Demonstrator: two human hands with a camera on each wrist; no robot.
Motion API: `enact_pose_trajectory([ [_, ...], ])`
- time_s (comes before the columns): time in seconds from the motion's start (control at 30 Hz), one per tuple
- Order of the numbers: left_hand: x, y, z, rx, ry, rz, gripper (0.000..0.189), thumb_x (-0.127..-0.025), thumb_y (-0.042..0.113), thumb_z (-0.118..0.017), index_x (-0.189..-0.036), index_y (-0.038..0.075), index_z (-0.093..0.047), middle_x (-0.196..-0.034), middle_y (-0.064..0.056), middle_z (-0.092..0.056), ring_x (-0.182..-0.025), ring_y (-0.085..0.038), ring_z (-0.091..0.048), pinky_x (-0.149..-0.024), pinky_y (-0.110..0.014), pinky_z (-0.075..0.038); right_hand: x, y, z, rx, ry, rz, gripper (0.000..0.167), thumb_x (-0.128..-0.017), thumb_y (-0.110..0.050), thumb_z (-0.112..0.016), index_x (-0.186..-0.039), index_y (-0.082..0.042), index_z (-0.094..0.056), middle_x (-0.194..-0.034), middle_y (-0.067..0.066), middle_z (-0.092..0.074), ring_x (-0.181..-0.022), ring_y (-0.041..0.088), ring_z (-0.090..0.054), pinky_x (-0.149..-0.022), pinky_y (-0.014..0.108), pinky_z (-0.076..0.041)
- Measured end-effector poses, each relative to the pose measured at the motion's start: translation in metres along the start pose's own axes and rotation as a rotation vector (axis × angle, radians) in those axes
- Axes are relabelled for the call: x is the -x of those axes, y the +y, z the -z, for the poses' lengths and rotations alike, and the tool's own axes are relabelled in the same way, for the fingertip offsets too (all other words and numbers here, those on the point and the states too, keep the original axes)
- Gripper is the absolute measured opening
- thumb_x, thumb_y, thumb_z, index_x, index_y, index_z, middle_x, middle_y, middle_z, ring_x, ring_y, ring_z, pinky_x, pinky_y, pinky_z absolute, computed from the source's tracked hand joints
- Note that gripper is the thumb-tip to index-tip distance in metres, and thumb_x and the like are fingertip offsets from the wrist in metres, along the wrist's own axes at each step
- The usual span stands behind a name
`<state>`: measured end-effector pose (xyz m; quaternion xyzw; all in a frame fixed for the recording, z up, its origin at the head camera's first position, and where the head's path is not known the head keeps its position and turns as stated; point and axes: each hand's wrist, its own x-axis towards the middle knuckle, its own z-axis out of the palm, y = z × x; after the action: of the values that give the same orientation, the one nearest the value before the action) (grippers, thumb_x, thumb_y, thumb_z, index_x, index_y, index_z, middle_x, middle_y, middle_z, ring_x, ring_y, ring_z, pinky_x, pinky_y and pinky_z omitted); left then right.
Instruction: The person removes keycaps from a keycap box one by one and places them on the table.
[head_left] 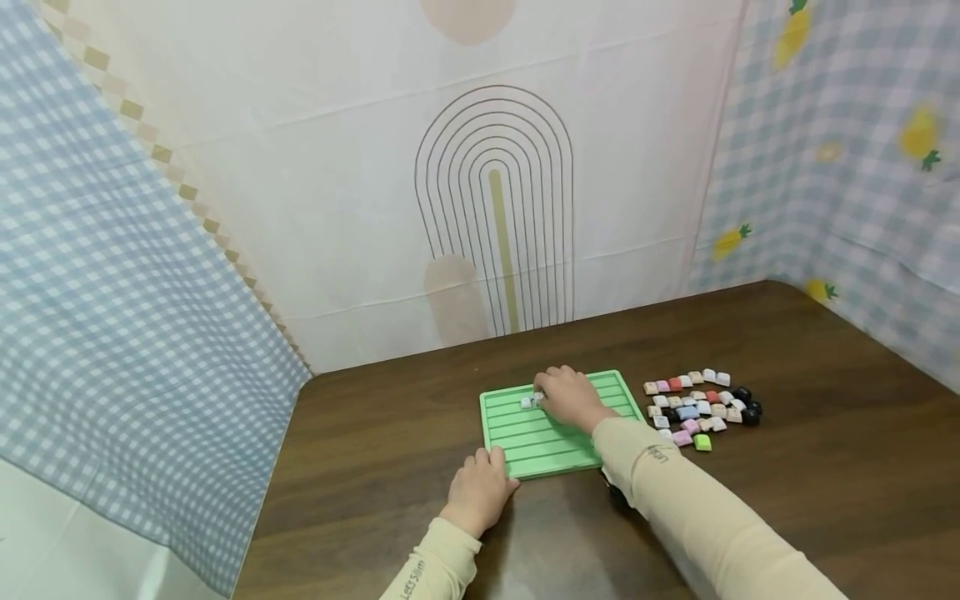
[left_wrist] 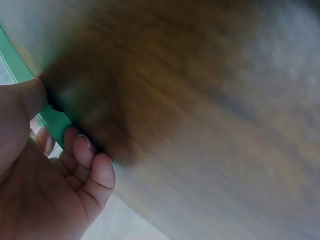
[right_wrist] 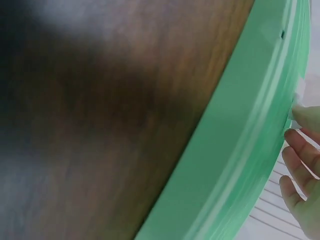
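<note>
A light green tray with raised parallel ridges lies on the table. My left hand grips its near left corner; in the left wrist view, thumb and curled fingers stand at the green edge. Over the tray's upper half, my right hand pinches a small whitish keycap, partly hidden by the fingers. Just left of it another white keycap sits in the same row of the tray. From the right wrist view, the fingertips are close to the tray's ridged surface.
Right of the tray lie several loose keycaps, white, cream, red, pink, blue and black, with a lime green keycap nearest me. The dark wooden table meets a cloth backdrop. A dark object is partly hidden beneath my right forearm.
</note>
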<state>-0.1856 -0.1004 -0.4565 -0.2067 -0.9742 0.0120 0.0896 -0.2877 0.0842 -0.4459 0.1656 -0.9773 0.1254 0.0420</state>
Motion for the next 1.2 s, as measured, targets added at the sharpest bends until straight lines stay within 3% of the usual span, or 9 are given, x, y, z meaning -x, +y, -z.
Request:
enact_pose_trajectory([
  [0.17,-0.001,0.000,-0.001,0.016,0.005,-0.002,0.042,-0.083,0.038,-0.065,-0.081,0.007,-0.037,-0.070,-0.006,-0.041,-0.057,-0.019,-0.044,-0.048,-0.027,-0.039,0.005,0.014,0.019,-0.053,0.034,-0.029,0.016,-0.089,-0.019,-0.059,-0.101,-0.011,-0.063,-0.098,0.006,-0.062,-0.092,0.025,-0.055,-0.078,0.041,-0.047],
  [0.3,-0.001,0.000,0.000,0.046,-0.023,-0.001,0.041,-0.084,0.036,-0.065,-0.082,0.006,-0.037,-0.071,-0.007,-0.041,-0.057,-0.019,-0.044,-0.048,-0.028,-0.039,0.009,0.039,0.039,-0.038,0.052,-0.051,0.017,-0.089,-0.018,-0.058,-0.102,-0.009,-0.064,-0.099,0.008,-0.062,-0.093,0.027,-0.055,-0.077,0.042,-0.047],
  [0.53,0.000,-0.001,0.001,0.049,-0.038,-0.005,0.041,-0.084,0.035,-0.065,-0.082,0.006,-0.037,-0.070,-0.006,-0.040,-0.057,-0.019,-0.043,-0.047,-0.027,-0.038,0.034,0.114,0.072,0.009,0.075,-0.183,0.023,-0.089,-0.020,-0.057,-0.105,-0.005,-0.063,-0.101,0.015,-0.063,-0.092,0.033,-0.058,-0.072,0.048,-0.048],
  [0.7,0.000,-0.003,0.002,0.073,-0.085,0.008,0.040,-0.085,0.035,-0.064,-0.084,0.005,-0.037,-0.072,-0.007,-0.040,-0.059,-0.020,-0.043,-0.049,-0.029,-0.038,0.062,0.164,0.085,-0.008,0.015,-0.303,0.027,-0.090,-0.019,-0.053,-0.108,-0.001,-0.060,-0.103,0.021,-0.062,-0.088,0.035,-0.059,-0.064,0.047,-0.047],
  [0.83,0.000,-0.004,0.002,0.070,-0.076,0.006,0.040,-0.085,0.035,-0.064,-0.083,0.005,-0.036,-0.071,-0.007,-0.040,-0.059,-0.020,-0.044,-0.049,-0.029,-0.039,0.082,0.193,0.089,-0.021,-0.041,-0.372,0.028,-0.091,-0.020,-0.049,-0.108,0.001,-0.058,-0.104,0.024,-0.060,-0.087,0.038,-0.058,-0.058,0.044,-0.046],
  [1.07,-0.002,-0.002,0.001,0.082,-0.074,-0.003,0.039,-0.085,0.034,-0.063,-0.083,0.006,-0.037,-0.071,-0.007,-0.041,-0.059,-0.021,-0.046,-0.050,-0.029,-0.040,0.106,0.215,0.091,-0.059,-0.137,-0.464,0.032,-0.089,-0.018,-0.047,-0.109,0.005,-0.055,-0.108,0.030,-0.056,-0.084,0.038,-0.058,-0.053,0.039,-0.045],
  [1.2,-0.002,-0.003,0.002,0.069,-0.058,-0.008,0.040,-0.085,0.035,-0.064,-0.083,0.006,-0.037,-0.071,-0.007,-0.041,-0.059,-0.021,-0.046,-0.050,-0.029,-0.041,0.107,0.214,0.090,-0.096,-0.182,-0.495,0.022,-0.087,-0.017,-0.044,-0.092,0.001,-0.056,-0.088,0.022,-0.056,-0.073,0.030,-0.052,-0.053,0.037,-0.041],
])
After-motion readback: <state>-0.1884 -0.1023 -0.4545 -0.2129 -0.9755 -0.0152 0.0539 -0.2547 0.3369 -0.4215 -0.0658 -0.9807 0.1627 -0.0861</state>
